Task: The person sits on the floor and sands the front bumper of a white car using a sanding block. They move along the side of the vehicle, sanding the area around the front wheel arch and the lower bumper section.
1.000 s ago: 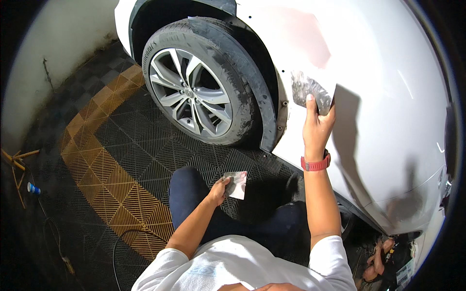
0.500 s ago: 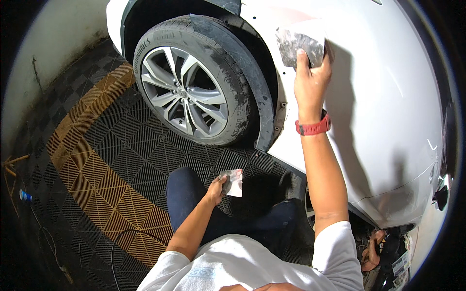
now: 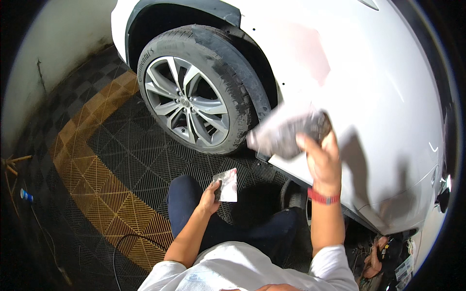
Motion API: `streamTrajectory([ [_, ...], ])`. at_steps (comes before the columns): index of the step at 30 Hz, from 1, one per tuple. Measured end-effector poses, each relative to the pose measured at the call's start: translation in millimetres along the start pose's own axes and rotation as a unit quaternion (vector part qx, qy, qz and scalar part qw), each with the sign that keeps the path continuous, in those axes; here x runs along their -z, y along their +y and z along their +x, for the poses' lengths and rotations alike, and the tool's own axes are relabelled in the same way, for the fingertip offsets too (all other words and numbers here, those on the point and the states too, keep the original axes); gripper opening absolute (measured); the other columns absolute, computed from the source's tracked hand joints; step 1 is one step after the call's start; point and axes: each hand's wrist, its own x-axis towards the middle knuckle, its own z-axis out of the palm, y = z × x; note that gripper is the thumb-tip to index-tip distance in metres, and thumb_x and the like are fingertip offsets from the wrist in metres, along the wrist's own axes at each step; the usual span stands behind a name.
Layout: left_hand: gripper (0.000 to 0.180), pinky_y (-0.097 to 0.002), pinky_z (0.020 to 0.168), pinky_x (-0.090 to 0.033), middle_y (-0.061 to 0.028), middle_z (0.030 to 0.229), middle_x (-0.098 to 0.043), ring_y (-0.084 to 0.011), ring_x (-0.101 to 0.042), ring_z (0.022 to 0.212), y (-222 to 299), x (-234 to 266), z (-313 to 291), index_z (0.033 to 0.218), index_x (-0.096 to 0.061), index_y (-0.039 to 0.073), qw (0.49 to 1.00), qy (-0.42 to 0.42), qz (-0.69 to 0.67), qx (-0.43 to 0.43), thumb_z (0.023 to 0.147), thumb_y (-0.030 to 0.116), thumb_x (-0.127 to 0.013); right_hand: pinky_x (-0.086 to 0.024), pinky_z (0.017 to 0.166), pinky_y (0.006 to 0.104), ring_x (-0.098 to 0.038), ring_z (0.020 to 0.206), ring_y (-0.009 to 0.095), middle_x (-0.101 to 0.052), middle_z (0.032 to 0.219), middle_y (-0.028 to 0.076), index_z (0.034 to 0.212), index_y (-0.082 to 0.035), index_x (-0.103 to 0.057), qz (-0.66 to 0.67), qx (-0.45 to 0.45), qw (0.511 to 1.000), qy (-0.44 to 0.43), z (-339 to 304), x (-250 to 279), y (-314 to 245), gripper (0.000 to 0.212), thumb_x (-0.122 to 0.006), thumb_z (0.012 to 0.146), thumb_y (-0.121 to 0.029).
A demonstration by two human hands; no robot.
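Observation:
My right hand (image 3: 320,157) is closed on a flat, dark-smeared plate (image 3: 279,138), blurred by motion, with the thumb lying on top. The plate is in front of the white car's side panel (image 3: 374,97), close to the lower end of the wheel arch; whether it touches the car I cannot tell. A pale pink patch (image 3: 308,53) shows on the panel above it. Over my left knee, my left hand (image 3: 209,199) pinches a small, thin white card (image 3: 228,186) with grey and reddish smears. Its exact kind is unclear.
The front wheel (image 3: 187,102) stands left of the panel, under a dark arch trim (image 3: 194,4). Black and orange-yellow floor tiles (image 3: 92,194) spread to the left. A black hose (image 3: 121,242) curves at my left. Clutter (image 3: 383,257) lies at lower right.
My right hand has come down from the upper panel with the plate, uncovering the pink patch. The left hand with its card has shifted slightly left, and the view has moved a little.

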Motion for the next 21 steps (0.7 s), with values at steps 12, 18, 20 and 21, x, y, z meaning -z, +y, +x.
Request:
streamTrajectory([
  [12, 0.041, -0.0330, 0.091, -0.060, -0.0101, 0.121, -0.070, -0.0183, -0.071, 0.104, 38.0, -89.6, -54.1, 0.139, -0.054, 0.002, 0.990, -0.117, 0.070, 0.019, 0.105, 0.025, -0.059, -0.047, 0.105, 0.0324, -0.061, 0.116, 0.017, -0.062, 0.127, 0.008, 0.140, 0.004, -0.050, 0.074, -0.377, 0.920, -0.072, -176.9, 109.3, 162.3, 0.058, -0.075, 0.089, -0.003],
  [18, 0.050, -0.0304, 0.104, -0.045, -0.0123, 0.128, -0.064, -0.0151, -0.059, 0.116, 8.5, -120.3, -62.1, 0.144, -0.049, -0.005, 0.905, -0.046, 0.398, -0.145, 0.111, 0.032, -0.050, -0.044, 0.110, 0.0516, -0.054, 0.131, 0.038, -0.062, 0.134, 0.013, 0.133, -0.010, -0.060, -0.388, -0.054, 0.910, -0.136, -128.8, 57.0, 91.5, 0.058, -0.055, 0.081, 0.015],
  [20, 0.054, -0.0310, 0.107, -0.043, -0.0123, 0.133, -0.062, -0.0172, -0.057, 0.121, 4.8, -133.3, -66.5, 0.146, -0.047, -0.004, 0.896, -0.047, 0.413, -0.158, 0.109, 0.034, -0.053, -0.035, 0.113, 0.0601, -0.050, 0.134, 0.037, -0.059, 0.134, 0.011, 0.126, -0.014, -0.066, -0.584, 0.039, 0.799, -0.140, -137.7, 33.3, 97.0, 0.048, -0.058, 0.083, 0.006],
  [21, 0.053, -0.0313, 0.108, -0.043, -0.0126, 0.133, -0.061, -0.0177, -0.056, 0.122, 5.5, -136.5, -68.4, 0.146, -0.047, -0.004, 0.877, -0.016, 0.447, -0.177, 0.109, 0.034, -0.053, -0.031, 0.114, 0.0628, -0.048, 0.136, 0.036, -0.057, 0.133, 0.010, 0.123, -0.016, -0.068, -0.552, 0.035, 0.819, -0.154, -150.4, 26.8, 105.6, 0.043, -0.059, 0.085, 0.001],
])
